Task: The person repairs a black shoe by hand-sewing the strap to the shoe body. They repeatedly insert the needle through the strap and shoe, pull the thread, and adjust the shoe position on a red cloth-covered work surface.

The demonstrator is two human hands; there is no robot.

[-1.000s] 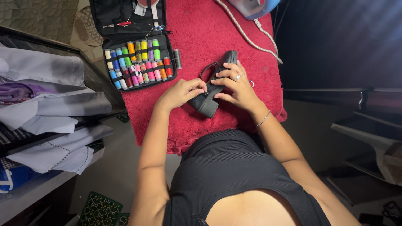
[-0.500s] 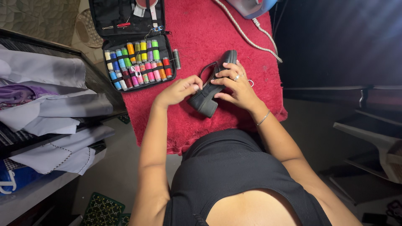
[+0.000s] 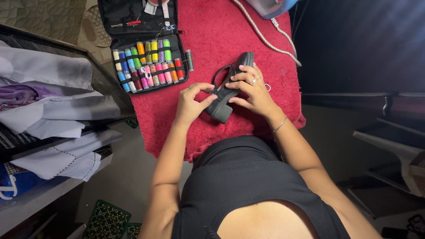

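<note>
Red towelling cloth (image 3: 221,26) covers a narrow table seen from above. On it, near the front edge, lies a black block-heeled shoe (image 3: 228,90). Her right hand (image 3: 252,90) rests over the shoe with fingers curled, gripping its upper. Her left hand (image 3: 190,102) pinches thumb and forefinger closed at the shoe's thin strap (image 3: 218,75). Behind, an open black sewing kit (image 3: 148,57) shows rows of coloured thread spools. Folded pale garments (image 3: 57,106) are stacked on shelves to the left.

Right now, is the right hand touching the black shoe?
Touching. The head view shows the right hand lying over the black shoe, its fingers pressed on it.
</note>
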